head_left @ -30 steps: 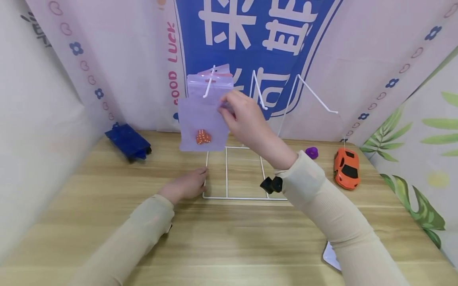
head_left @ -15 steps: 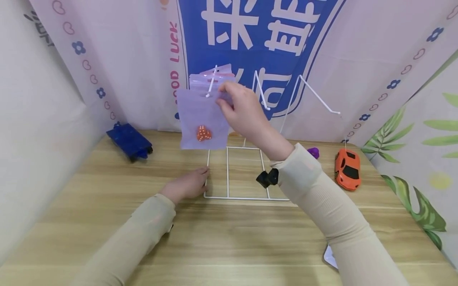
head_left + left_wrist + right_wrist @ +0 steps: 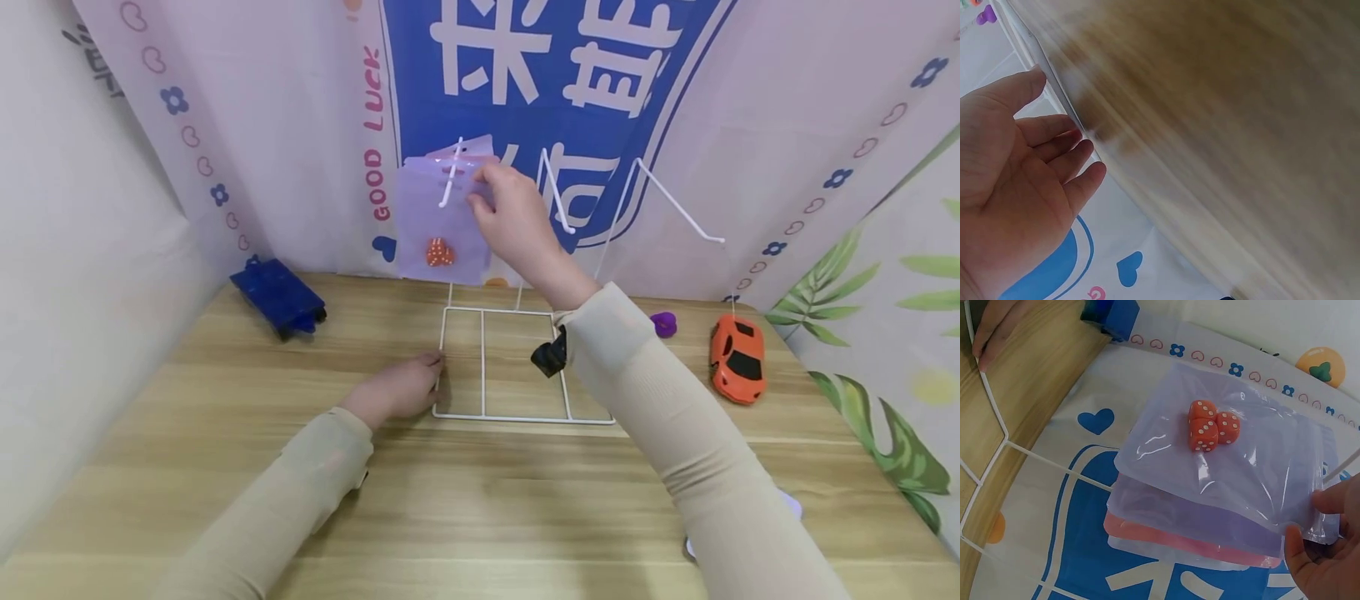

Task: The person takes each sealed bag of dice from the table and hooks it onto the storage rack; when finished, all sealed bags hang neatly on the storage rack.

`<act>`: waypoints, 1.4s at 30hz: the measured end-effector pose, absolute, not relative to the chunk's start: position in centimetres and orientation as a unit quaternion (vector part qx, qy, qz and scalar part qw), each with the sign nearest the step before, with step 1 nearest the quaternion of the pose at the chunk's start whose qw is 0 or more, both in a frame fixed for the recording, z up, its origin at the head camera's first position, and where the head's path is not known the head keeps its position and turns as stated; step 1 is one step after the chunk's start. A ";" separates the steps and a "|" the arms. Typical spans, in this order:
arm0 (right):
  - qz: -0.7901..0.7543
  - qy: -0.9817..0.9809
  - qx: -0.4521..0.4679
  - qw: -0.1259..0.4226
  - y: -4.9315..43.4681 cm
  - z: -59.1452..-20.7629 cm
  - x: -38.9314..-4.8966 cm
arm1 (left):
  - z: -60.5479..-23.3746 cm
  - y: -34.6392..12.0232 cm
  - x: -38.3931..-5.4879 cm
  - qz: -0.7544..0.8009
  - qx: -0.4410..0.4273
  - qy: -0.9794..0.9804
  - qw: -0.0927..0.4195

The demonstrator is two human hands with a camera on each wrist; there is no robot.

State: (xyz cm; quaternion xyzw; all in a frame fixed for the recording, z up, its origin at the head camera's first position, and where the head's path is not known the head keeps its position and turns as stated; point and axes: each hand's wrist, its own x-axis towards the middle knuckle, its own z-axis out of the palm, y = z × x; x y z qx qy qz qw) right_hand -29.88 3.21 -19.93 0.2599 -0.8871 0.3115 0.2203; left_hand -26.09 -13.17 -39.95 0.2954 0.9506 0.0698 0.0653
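A translucent purple zip bag (image 3: 420, 212) hangs at the left hook (image 3: 452, 175) of a white wire rack (image 3: 483, 367), the hook's tip showing in front of it. Three orange dice (image 3: 1204, 428) sit inside. My right hand (image 3: 517, 212) pinches the bag's upper edge between thumb and finger. Behind it on the same hook are more bags, including a pink one (image 3: 1147, 532), partly covered. Down at the table, my left hand (image 3: 401, 387) holds the left rail of the rack's base, its thumb and fingers around the wire.
A dark blue object (image 3: 277, 296) lies at the back left. Toward the right are an orange toy car (image 3: 738, 360) and a small purple item (image 3: 663, 324). Two other hooks (image 3: 678, 204) jut forward from the rack. My right sleeve partly covers a white object (image 3: 790, 504).
The right hand has lifted the zip bag and moved it back along the left hook, so the hook now sticks out in front. The left hand has stayed at the rack's rail.
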 end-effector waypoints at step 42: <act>0.217 -0.961 0.162 -0.048 28.3 -31.7 -21.9 | -39.9 -12.7 -26.4 0.084 0.280 0.952 0.094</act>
